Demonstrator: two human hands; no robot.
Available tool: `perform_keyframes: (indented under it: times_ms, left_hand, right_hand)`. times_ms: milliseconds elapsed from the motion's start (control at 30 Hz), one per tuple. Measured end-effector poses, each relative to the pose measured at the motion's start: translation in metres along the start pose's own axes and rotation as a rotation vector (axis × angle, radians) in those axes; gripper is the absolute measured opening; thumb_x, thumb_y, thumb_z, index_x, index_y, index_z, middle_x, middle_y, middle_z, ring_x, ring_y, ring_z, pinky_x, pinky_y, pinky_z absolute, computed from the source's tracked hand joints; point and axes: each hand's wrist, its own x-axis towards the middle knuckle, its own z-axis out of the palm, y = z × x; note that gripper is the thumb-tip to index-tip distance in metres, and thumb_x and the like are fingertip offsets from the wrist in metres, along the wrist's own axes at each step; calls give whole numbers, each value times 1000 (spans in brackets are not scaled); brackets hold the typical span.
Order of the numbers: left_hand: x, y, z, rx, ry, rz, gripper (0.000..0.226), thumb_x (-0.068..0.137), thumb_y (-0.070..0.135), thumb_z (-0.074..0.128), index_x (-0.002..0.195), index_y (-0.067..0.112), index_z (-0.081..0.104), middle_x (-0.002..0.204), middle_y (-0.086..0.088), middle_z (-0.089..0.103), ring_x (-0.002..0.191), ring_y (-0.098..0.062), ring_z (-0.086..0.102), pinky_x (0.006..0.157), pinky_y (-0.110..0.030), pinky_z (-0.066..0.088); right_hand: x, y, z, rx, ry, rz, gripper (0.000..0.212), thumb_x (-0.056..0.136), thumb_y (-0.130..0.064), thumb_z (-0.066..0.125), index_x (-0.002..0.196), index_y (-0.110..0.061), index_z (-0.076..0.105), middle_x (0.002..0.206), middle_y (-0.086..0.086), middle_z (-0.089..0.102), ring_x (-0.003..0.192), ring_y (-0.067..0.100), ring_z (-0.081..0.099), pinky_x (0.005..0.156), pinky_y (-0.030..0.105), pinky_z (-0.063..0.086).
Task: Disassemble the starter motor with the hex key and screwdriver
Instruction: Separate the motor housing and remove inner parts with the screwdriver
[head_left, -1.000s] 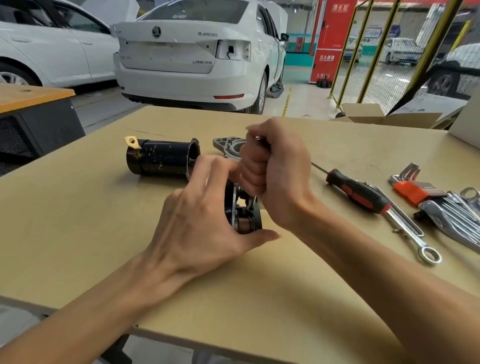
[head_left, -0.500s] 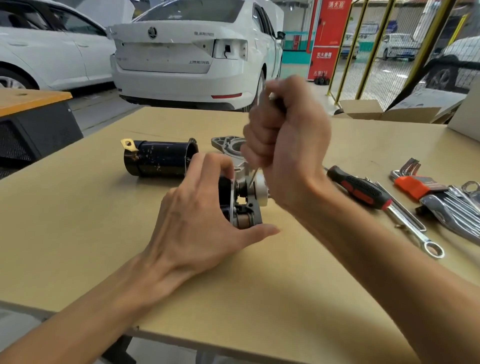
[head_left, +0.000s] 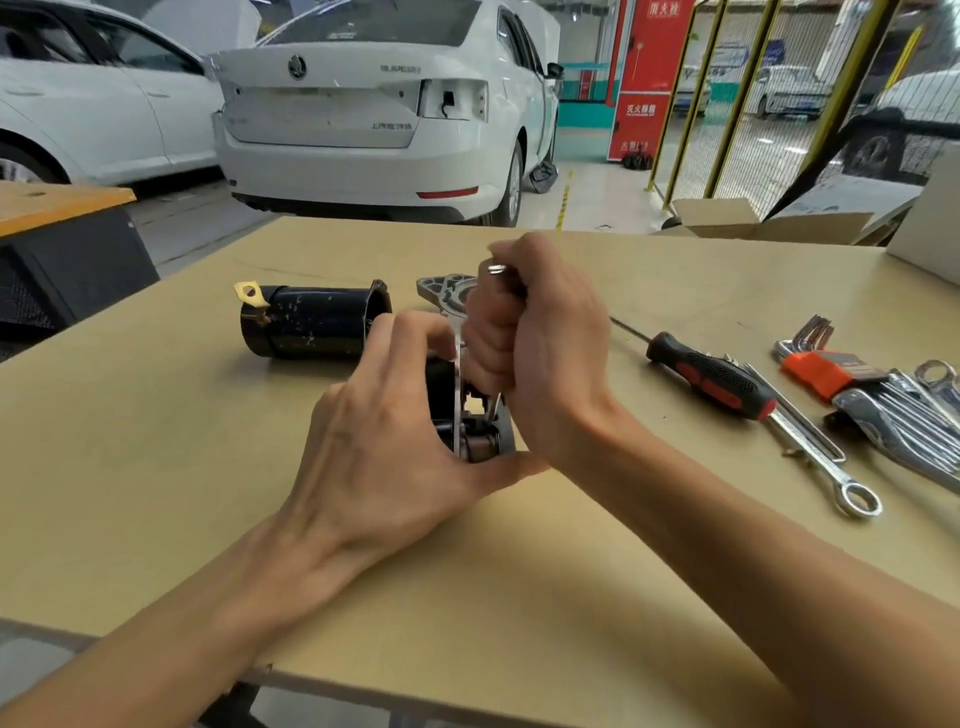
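My left hand (head_left: 387, 441) grips a starter motor part (head_left: 470, 421), a black body with a metal plate, upright on the table (head_left: 156, 467). My right hand (head_left: 535, 343) is a fist round a thin metal tool (head_left: 494, 268); its tip (head_left: 491, 408) points down into the part. Most of the tool is hidden in the fist. A black motor housing (head_left: 311, 322) with a brass terminal lies on its side behind, left. A grey end bracket (head_left: 444, 291) lies behind my hands. A red-and-black screwdriver (head_left: 711, 376) lies to the right.
Right of the screwdriver lie a ring spanner (head_left: 831, 467), a hex key set in an orange holder (head_left: 821, 364) and several more spanners (head_left: 914, 421). A cardboard box (head_left: 727, 218) sits at the table's far edge. A white car (head_left: 374, 119) stands beyond.
My right fist went up from the part and has now dropped back down, bringing the tool's tip to the part. My left hand has kept its hold.
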Motion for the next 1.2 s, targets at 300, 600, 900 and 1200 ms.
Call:
perform_keyframes:
  times_ms: [300, 600, 900, 1200]
  left_hand:
    - [-2, -14, 2, 70, -34, -232, 67, 70, 83, 53, 104, 28, 37, 92, 15, 51, 74, -6, 56, 58, -22, 37]
    - [3, -23, 3, 145, -88, -277, 49, 81, 70, 30, 67, 26, 43, 59, 5, 57, 60, -11, 51, 53, -31, 28]
    - [7, -26, 5, 138, -118, -254, 60, 92, 74, 21, 74, 22, 43, 66, 1, 61, 63, -18, 54, 56, -34, 33]
    - [9, -28, 3, 108, -138, -254, 66, 85, 80, 13, 73, 22, 42, 64, 2, 57, 61, -16, 51, 54, -35, 29]
  right_hand:
    - [2, -3, -11, 17, -12, -9, 54, 99, -15, 40, 48, -24, 26, 45, -8, 19, 40, 11, 12, 40, 16, 18]
    - [9, -23, -4, 152, -61, -110, 48, 95, -10, 36, 50, -25, 25, 45, -8, 18, 39, 10, 12, 40, 14, 18]
    - [5, -9, 1, -5, -109, -82, 33, 78, -21, 41, 49, -23, 25, 44, -7, 19, 40, 12, 12, 41, 13, 18]
    - [0, 4, 4, -97, -75, -47, 49, 95, -8, 38, 49, -20, 26, 45, -5, 19, 42, 12, 12, 41, 16, 16]
